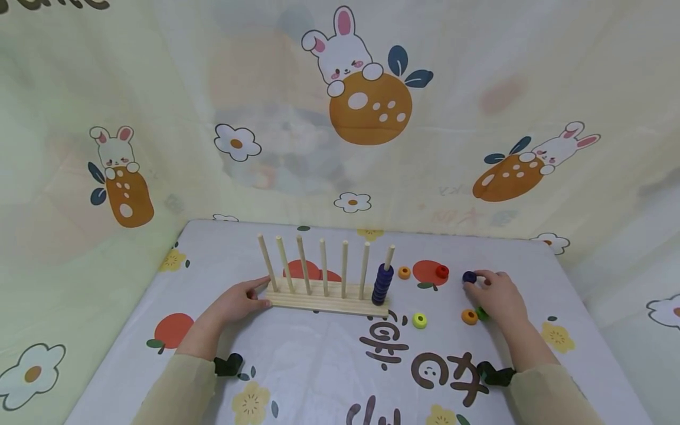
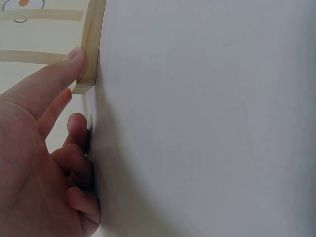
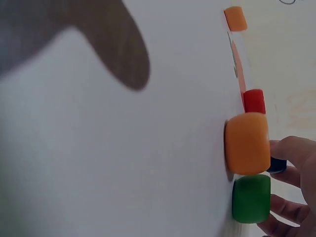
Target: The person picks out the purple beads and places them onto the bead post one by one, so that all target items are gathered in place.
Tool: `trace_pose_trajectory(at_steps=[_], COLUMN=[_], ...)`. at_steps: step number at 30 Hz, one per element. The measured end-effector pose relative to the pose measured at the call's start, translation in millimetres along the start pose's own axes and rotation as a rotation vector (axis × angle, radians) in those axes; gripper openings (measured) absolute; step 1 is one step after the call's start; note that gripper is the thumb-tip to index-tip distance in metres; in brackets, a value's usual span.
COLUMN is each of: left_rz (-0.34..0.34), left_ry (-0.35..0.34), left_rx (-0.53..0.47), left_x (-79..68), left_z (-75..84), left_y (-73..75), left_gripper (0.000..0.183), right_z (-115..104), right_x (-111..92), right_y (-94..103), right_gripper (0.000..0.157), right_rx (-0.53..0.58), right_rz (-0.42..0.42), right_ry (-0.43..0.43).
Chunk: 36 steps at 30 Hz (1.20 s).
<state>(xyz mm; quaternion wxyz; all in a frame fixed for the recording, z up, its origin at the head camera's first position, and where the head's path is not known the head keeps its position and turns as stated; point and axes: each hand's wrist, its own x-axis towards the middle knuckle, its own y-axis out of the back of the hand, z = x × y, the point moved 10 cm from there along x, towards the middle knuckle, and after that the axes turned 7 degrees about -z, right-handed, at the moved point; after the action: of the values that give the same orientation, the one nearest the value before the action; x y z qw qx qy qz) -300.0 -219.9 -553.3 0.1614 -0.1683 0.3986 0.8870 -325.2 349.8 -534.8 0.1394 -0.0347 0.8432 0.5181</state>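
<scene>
A wooden peg rack [image 1: 324,300] with several upright pegs stands on the table. Dark blue beads [image 1: 382,284] are stacked on its rightmost peg. At the rack's left end my left hand [image 1: 239,302] holds the base between thumb and fingers; in the left wrist view the thumb lies on the edge of the base [image 2: 90,64]. Over on the right, my right hand [image 1: 499,295] pinches a dark blue bead [image 1: 469,277], partly hidden behind an orange bead in the right wrist view. Close to that hand lie an orange bead [image 1: 470,317] and a green bead [image 1: 481,313].
A second orange bead [image 1: 404,273] and a red bead [image 1: 442,271] lie right of the rack, with a yellow-green bead [image 1: 419,320] nearer the front. A printed cloth [image 1: 319,366] covers the table, and a patterned curtain [image 1: 287,189] hangs behind it.
</scene>
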Motion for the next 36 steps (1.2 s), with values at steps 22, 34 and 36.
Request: trace_pose_trajectory(at_steps=[22, 34, 36], left_rz=[-0.006, -0.015, -0.014], left_ry=[0.0, -0.01, -0.009], left_rx=[-0.002, 0.008, 0.005], left_x=[1.3, -1.0, -0.7], left_z=[-0.4, 3.4, 2.7], left_y=[-0.9, 0.3, 0.3], left_gripper=[0.069, 0.069, 0.069], right_z=[-39.1, -68.6, -72.9], right_x=[-28.1, -43.2, -44.9], right_y=[15.4, 25.3, 26.2], right_gripper=[0.06, 0.062, 0.064], right_rx=[-0.001, 0.017, 0.018], right_rz=[0.155, 0.186, 0.188], right_ry=[0.071, 0.152, 0.158])
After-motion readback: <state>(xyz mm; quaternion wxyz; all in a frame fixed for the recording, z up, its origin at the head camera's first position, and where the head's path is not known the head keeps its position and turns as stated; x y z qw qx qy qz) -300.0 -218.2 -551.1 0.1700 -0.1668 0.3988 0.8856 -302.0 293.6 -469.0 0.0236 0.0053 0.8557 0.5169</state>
